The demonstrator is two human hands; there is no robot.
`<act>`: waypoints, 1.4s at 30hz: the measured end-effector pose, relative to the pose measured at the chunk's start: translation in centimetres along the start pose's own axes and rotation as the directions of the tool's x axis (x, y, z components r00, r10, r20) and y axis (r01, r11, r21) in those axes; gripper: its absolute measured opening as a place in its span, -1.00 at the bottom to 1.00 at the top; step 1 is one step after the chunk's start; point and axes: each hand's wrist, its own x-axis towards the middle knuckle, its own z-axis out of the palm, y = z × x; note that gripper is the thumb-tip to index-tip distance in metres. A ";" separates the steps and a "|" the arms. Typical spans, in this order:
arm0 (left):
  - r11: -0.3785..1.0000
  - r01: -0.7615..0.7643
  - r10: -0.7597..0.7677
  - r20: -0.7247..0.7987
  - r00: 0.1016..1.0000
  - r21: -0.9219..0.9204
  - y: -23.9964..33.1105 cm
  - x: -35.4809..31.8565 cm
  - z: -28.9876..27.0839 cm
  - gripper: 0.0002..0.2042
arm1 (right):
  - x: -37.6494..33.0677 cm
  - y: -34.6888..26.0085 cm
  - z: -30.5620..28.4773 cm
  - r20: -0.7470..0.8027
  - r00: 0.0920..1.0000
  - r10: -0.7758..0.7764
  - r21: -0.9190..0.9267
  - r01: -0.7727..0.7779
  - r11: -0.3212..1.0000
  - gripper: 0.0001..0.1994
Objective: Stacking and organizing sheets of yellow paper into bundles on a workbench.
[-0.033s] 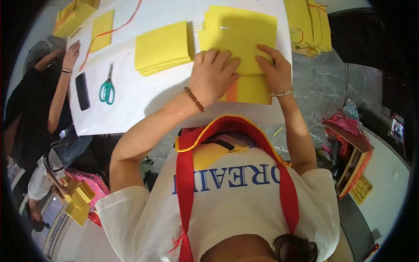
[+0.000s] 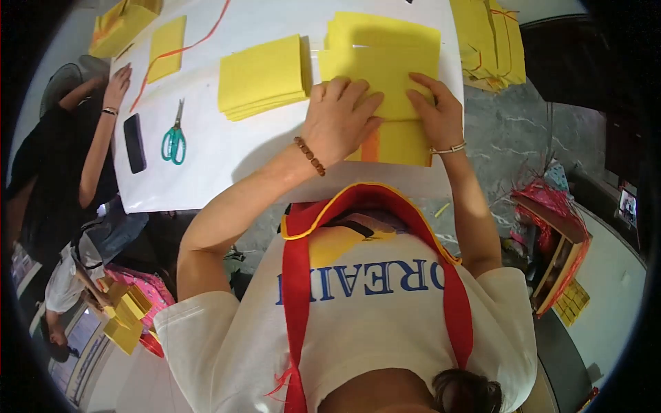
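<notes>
Yellow paper sheets (image 2: pixel 385 62) lie layered at the right side of the white table, in front of me. My left hand (image 2: pixel 342 113) rests palm down on them, fingers stretched out and a little apart. On their right edge lies my right hand (image 2: pixel 438 110), its thumb and fingers spread on the paper. Below the hands, a yellow paper piece with an orange band (image 2: pixel 370 146) reaches toward the table's near edge; part of the band is hidden by my left hand. A neat stack of yellow paper (image 2: pixel 263 77) sits just left of my hands.
Teal-handled scissors (image 2: pixel 175 141) and a dark phone (image 2: pixel 134 143) lie at the left of the table (image 2: pixel 200 186). A red ribbon (image 2: pixel 180 51) crosses another yellow piece. A co-worker's hand (image 2: pixel 118 84) touches the left edge. Yellow bundles (image 2: pixel 490 48) stand beyond the right edge.
The whole view has shifted very slightly. Both hands keep their places on the yellow paper.
</notes>
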 end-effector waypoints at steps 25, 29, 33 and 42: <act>0.532 0.460 -0.628 0.034 0.778 -0.711 -0.5 -2.2 1.3 -0.48 | -0.5 0.1 -0.9 0.021 0.992 0.122 0.090 -0.123 0.988 -0.71; 0.707 0.407 -0.526 -0.046 0.849 -0.578 -0.4 -2.4 1.4 -0.49 | -1.2 -0.6 -1.5 0.046 0.990 0.135 0.004 -0.135 0.991 -0.73; 0.830 0.433 -0.496 -0.112 0.861 -0.351 -0.3 -2.2 1.1 -0.50 | -1.3 -1.0 -1.3 0.024 0.998 0.057 -0.186 -0.051 0.981 -0.69; 0.995 0.077 -0.071 0.098 0.993 -0.064 -1.6 -1.5 0.2 -0.59 | -1.1 -0.5 -1.5 0.393 0.902 -0.179 -0.507 0.375 0.776 -0.66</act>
